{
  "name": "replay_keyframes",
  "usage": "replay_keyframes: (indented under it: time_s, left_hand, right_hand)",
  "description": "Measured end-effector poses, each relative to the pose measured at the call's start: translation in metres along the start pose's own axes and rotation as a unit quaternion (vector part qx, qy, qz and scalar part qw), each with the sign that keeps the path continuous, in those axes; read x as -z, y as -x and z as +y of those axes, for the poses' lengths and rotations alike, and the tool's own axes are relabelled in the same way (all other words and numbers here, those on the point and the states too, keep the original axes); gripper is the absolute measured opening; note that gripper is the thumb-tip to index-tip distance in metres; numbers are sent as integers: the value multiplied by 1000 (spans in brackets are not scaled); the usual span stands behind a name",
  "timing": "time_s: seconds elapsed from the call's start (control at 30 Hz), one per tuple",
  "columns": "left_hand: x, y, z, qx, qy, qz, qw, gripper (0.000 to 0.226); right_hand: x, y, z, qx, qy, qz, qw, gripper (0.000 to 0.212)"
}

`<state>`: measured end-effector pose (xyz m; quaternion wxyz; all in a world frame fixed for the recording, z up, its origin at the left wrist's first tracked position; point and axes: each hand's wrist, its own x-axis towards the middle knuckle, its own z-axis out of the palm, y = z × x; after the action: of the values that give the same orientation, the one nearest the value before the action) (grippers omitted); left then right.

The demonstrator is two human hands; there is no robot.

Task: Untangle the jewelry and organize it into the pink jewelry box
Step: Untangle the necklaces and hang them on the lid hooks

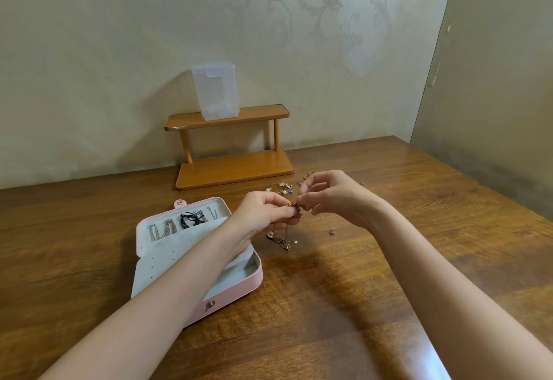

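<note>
A tangle of gold chains (297,208) is held above the table between both hands. My left hand (263,210) pinches it from the left and my right hand (332,195) pinches it from the right. A strand hangs down to more chain (282,241) lying on the wood. The pink jewelry box (239,290) lies open at the left, my left forearm across it. Its lid pocket holds silver chains (163,229) and a black piece (190,219).
Loose earrings and small gold pieces (283,188) lie behind my hands, and one small piece (331,231) sits to the right. A two-tier wooden stand (233,167) with a clear plastic box (215,92) stands against the wall. The table's right edge runs diagonally.
</note>
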<state>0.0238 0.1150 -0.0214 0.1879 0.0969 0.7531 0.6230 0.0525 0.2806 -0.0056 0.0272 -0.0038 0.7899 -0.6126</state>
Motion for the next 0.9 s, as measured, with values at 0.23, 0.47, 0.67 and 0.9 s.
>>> replay_keyframes:
  time_s: [0.23, 0.47, 0.67, 0.9]
  left_hand:
    - [9, 0, 3, 11, 48, 23, 999, 7]
    - [4, 3, 8, 5, 12, -32, 999, 17]
    - [3, 3, 14, -25, -4, 33, 999, 7]
    - [4, 3, 13, -34, 38, 65, 997, 8]
  right_hand:
    - [11, 3, -2, -50, -61, -29, 996, 6]
    - [4, 2, -10, -37, -15, -46, 998, 6]
    - [2, 1, -11, -25, -39, -41, 998, 10]
    - [-3, -2, -12, 16, -17, -31, 999, 16]
